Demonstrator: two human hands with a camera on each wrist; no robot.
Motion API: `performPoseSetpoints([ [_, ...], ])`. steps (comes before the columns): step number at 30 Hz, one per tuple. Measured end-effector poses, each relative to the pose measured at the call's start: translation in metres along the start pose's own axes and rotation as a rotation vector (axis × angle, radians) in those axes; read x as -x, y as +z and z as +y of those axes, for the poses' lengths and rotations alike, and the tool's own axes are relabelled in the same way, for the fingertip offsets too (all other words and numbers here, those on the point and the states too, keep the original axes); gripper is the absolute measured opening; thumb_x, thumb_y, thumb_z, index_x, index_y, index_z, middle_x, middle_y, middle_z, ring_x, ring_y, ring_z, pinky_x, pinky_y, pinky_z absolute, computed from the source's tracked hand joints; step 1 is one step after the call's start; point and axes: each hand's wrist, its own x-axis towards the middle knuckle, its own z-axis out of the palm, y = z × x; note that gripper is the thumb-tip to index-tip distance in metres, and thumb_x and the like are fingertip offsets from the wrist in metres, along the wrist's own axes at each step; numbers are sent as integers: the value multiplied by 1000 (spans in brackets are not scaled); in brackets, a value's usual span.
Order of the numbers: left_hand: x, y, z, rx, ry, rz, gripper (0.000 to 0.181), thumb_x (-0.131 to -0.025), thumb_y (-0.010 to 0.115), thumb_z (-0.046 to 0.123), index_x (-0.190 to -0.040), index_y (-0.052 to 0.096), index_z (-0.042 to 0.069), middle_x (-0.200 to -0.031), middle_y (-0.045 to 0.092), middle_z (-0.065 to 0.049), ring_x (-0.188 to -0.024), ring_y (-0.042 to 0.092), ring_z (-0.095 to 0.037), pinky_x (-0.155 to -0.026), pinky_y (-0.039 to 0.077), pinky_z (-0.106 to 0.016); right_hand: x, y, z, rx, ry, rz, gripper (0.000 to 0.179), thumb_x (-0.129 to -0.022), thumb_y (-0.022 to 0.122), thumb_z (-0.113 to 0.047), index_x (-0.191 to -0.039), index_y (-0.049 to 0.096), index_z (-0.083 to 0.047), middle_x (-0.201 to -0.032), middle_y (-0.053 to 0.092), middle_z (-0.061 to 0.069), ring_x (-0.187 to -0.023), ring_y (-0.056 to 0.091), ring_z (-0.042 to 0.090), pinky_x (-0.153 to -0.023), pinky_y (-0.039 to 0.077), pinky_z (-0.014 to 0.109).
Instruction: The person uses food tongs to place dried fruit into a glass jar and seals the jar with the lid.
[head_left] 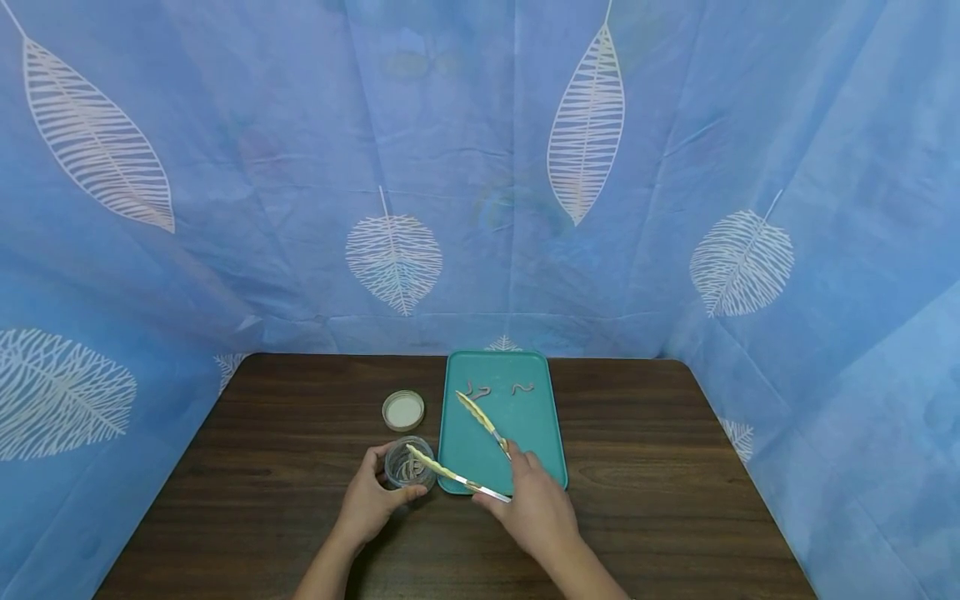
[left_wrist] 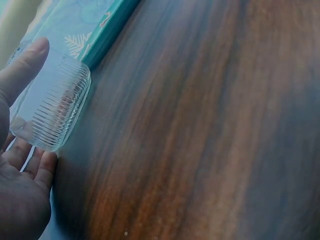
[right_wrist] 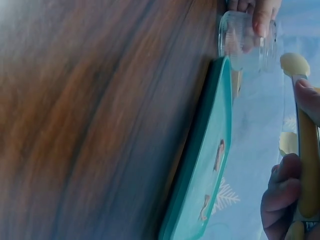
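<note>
My left hand (head_left: 366,502) grips a small clear glass jar (left_wrist: 55,105), thumb on one side and fingers on the other. Several pale worm-like pieces (head_left: 411,469) lie inside it. My right hand (head_left: 542,510) holds metal tongs (head_left: 450,474) with yellow tips, their arms spread wide apart. One tip overlaps the jar's mouth in the head view; the other hangs over the teal tray (head_left: 536,437), with nothing between them. Toward the tray's far end lie a pinkish wavy worm (head_left: 522,387) and, left of it, more curled worm-like pieces (head_left: 482,392).
Behind the jar a round lid (head_left: 405,411) with a pale inside rests on the dark wooden table (head_left: 660,467). The tray stands close to the jar's right side. A blue cloth (head_left: 480,267) with white leaf prints hangs round the table's back and sides.
</note>
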Motion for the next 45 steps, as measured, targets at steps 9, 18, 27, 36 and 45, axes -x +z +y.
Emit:
performPoseSetpoints([
  [9, 0, 1, 0, -11, -4, 14, 91, -76, 102, 31, -150, 53, 10, -150, 65, -13, -135, 65, -32, -116, 51, -50, -14, -3, 15, -30, 49, 29, 100, -82, 93, -56, -152, 56, 4, -110, 72, 16, -77, 68, 21, -61, 57, 38],
  [18, 1, 2, -3, -31, 0, 14, 91, -76, 102, 30, -150, 53, 9, -151, 64, -13, -140, 61, -34, -118, 51, -52, -27, -2, 41, -31, 138, 24, 97, -88, 90, -50, -158, 49, 4, -123, 68, 23, -82, 71, 29, -68, 60, 47],
  [27, 0, 1, -3, -28, 9, 27, 91, -75, 102, 29, -150, 54, 10, -151, 64, -13, -138, 62, -34, -114, 53, -46, -34, 0, 64, -45, 170, 36, 94, -93, 86, -43, -157, 44, 13, -131, 64, 31, -91, 75, 40, -73, 62, 53],
  [36, 1, 1, -2, -19, 6, 13, 92, -75, 102, 30, -150, 53, 9, -152, 63, -14, -137, 63, -33, -116, 52, -48, -45, -7, 79, -16, 206, 13, 93, -99, 80, -45, -158, 40, 15, -134, 61, 35, -99, 73, 45, -81, 62, 58],
  [45, 1, 0, -1, -11, 12, 18, 91, -75, 102, 28, -150, 53, 8, -152, 63, -13, -137, 63, -32, -116, 52, -46, -55, -7, 85, 3, 237, -25, 86, -103, 75, -44, -157, 42, 15, -138, 61, 36, -106, 72, 50, -89, 61, 62],
])
